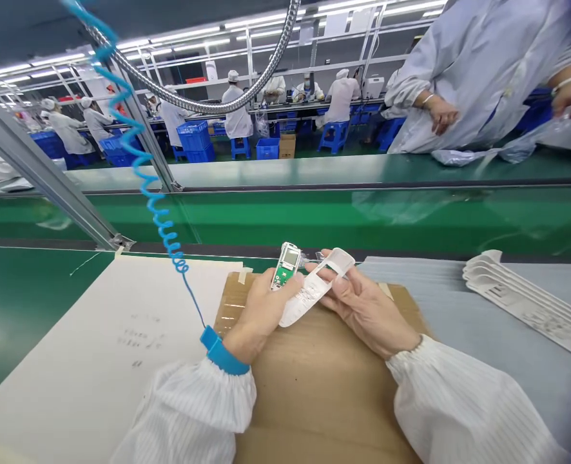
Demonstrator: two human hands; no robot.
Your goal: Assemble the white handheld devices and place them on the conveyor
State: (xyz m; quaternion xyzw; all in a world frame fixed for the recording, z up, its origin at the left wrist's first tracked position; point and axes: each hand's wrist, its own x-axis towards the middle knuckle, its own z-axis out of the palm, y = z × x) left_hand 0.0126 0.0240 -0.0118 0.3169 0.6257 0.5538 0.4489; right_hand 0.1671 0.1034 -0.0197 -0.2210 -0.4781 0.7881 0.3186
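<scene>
My left hand (266, 306) is closed around a white handheld device half (287, 265), which has a small grey screen and a green circuit board showing. In my right hand (363, 303) is a white plastic cover (309, 293) with a rectangular window near its upper end, pinched by thumb and fingers. The cover is tilted, its lower end close to my left thumb; whether they touch I cannot tell. Both parts are held above a brown cardboard sheet (314, 399). A blue wrist strap (222, 351) circles my left wrist.
Stacked white covers (532, 303) lie at the right on a grey-blue sheet (440, 290). White paper (169, 335) covers the left side. A blue coiled cord (145, 174) hangs at left beside a metal post (48, 161). Beyond the green conveyor (290, 216) stands a co-worker (479, 71).
</scene>
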